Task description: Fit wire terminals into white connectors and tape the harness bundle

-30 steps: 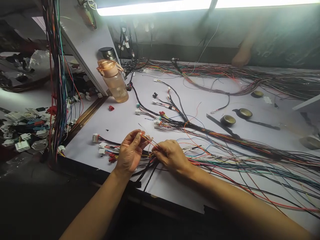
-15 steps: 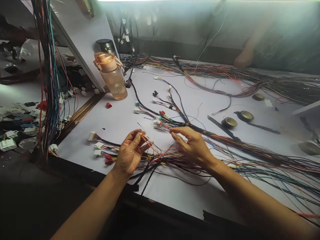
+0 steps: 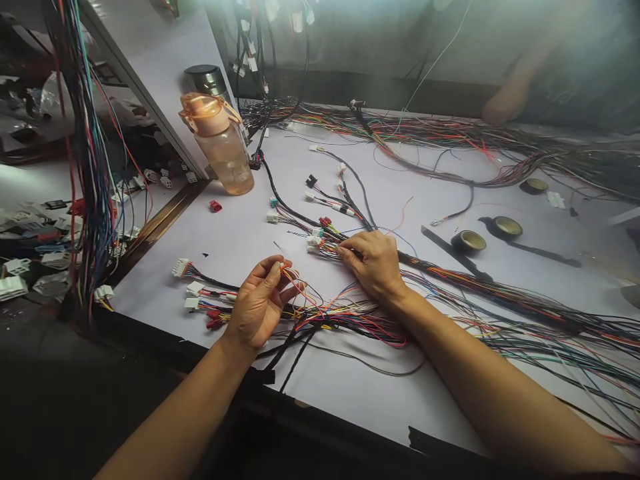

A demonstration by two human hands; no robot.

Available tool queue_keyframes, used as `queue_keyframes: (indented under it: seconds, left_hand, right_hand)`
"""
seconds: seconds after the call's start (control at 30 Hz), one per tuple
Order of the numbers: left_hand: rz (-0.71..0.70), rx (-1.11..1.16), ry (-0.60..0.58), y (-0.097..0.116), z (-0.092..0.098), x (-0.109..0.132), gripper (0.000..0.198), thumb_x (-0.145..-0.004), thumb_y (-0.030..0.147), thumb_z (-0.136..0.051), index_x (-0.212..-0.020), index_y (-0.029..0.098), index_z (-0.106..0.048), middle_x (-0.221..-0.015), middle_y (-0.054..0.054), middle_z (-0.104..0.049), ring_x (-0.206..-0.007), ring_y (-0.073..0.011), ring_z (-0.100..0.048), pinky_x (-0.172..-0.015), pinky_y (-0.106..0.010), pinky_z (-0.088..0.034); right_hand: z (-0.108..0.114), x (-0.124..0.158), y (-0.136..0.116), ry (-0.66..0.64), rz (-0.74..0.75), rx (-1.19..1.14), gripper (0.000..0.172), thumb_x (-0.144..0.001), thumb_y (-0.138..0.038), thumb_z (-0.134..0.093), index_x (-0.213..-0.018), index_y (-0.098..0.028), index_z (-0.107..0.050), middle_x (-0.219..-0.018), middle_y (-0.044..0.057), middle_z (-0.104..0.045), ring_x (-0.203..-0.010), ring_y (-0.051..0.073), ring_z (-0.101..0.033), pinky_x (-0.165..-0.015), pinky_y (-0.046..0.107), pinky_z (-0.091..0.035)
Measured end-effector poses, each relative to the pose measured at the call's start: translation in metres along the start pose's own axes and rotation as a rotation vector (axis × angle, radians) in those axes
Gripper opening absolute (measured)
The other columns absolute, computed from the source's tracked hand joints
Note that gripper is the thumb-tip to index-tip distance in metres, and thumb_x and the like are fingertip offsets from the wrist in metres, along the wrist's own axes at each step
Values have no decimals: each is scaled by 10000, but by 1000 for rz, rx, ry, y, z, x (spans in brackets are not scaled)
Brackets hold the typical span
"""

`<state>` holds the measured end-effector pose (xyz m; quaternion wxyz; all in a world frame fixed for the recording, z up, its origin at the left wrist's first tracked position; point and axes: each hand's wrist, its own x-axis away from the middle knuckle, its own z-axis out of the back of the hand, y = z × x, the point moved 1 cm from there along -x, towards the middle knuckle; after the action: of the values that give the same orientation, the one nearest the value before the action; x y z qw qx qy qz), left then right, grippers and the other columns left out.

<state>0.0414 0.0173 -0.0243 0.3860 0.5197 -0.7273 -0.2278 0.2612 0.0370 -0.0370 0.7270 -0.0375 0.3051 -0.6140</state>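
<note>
My left hand [image 3: 257, 303] is closed, its thumb and fingers pinching the ends of several orange, red and white wires [image 3: 295, 275]. These run down into a wire harness [image 3: 345, 319] lying along the near side of the table. My right hand [image 3: 376, 265] rests over the middle harness, thumb and fingertips closed on the thin wires behind a white connector [image 3: 314, 245]; its other fingers hide part of the bundle. Beside that connector lies a red connector [image 3: 325, 221]. Left of my left hand, a white multi-pin connector [image 3: 181, 268] and dark red connectors [image 3: 215, 320] end the near harness.
A peach water bottle [image 3: 220, 147] stands at the back left, near a loose red connector [image 3: 215, 207]. Rolls of black tape [image 3: 469, 242] lie at the right. Hanging wires [image 3: 87, 167] and a pile of connectors [image 3: 40, 247] are at the far left. More wires [image 3: 425, 143] cross the back.
My right hand has come down and forward from above the wires onto the middle harness behind the white connector. My left hand keeps its pinch. The view has shifted slightly.
</note>
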Motion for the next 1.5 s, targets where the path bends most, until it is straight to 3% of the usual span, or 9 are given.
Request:
queue_keyframes:
  seconds: [0.17, 0.37, 0.5, 0.77, 1.1, 1.5]
  left_hand:
    - [-2, -6, 0, 1, -1, -1, 148, -779, 179, -719, -911, 185, -652, -873, 19, -671, -775, -94, -664, -686, -228, -585]
    - [-17, -67, -46, 0, -4, 1, 150, -778, 191, -721, -904, 198, -641, -875, -7, -680, -1131, -221, -624, -699, -228, -575]
    - [-30, -79, -70, 0, -4, 2, 102, -807, 187, -688, -899, 198, -645, -898, -25, -687, -1247, -249, -544, -696, -219, -575]
    - [-47, -130, -92, -2, -6, 1, 93, -831, 208, -671, -921, 205, -645, -1007, -31, -703, -1315, -237, -477, -760, -219, -568]
    - [-85, -215, -121, 0, -20, -6, 65, -834, 214, -671, -898, 199, -672, -972, -32, -698, -1318, -257, -471, -1013, -360, -477]
    - [-54, -268, -125, -4, -21, -15, 51, -852, 210, -643, -887, 195, -677, -912, -33, -674, -1319, -264, -467, -987, -354, -498]
  right_hand:
    - [-1, -3, 0, -12, -14, 4, 234, -947, -347, -526, -805, -214, -656, -826, 20, -688, -824, 192, -525, -764, 358, -262]
    - [0, -2, 0, -55, -14, -71, 285, -968, -359, -466, -778, -209, -616, -811, 20, -675, -829, 189, -520, -777, 356, -253]
    - [2, -1, -2, -80, 37, -81, 280, -970, -351, -461, -786, -209, -617, -820, 14, -671, -829, 183, -515, -783, 357, -242]
    - [2, 2, -1, -61, 114, -87, 211, -958, -320, -502, -824, -213, -625, -886, 6, -689, -876, 183, -531, -825, 373, -236]
    - [1, 4, 0, -94, 138, -112, 173, -931, -375, -553, -855, -246, -639, -912, -19, -696, -894, 186, -528, -832, 388, -234]
    - [-1, 0, 0, -62, 114, -183, 145, -908, -280, -601, -791, -205, -644, -835, -22, -693, -814, 157, -505, -801, 352, -215]
